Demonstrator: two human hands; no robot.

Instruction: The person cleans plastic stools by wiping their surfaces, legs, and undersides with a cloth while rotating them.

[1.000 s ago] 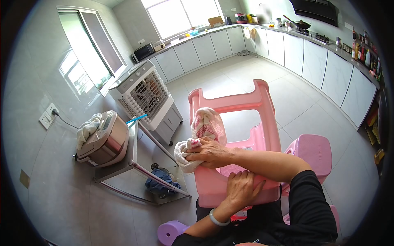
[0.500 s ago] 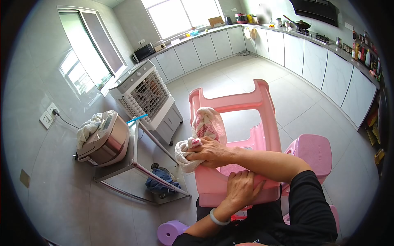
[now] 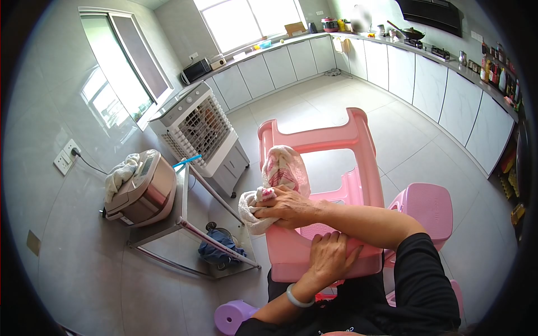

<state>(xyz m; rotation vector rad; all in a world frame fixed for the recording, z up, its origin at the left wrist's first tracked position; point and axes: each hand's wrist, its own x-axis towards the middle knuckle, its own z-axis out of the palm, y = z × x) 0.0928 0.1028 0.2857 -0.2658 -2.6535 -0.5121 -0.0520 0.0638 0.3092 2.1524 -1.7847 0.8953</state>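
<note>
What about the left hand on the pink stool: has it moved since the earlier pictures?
No, not visibly: the left hand rests at the same spot on the pink stool, in line with the purple stool as before.

The grey tiled floor carries a metal rack, an air cooler and a purple stool.

Right forearm crosswise beyond left hand

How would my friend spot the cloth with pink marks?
Find the big pink stool in the middle. At its left edge, the right hand holds the cloth. Its pink marks set it apart from the other cloth, which lies on the cooker.
</note>
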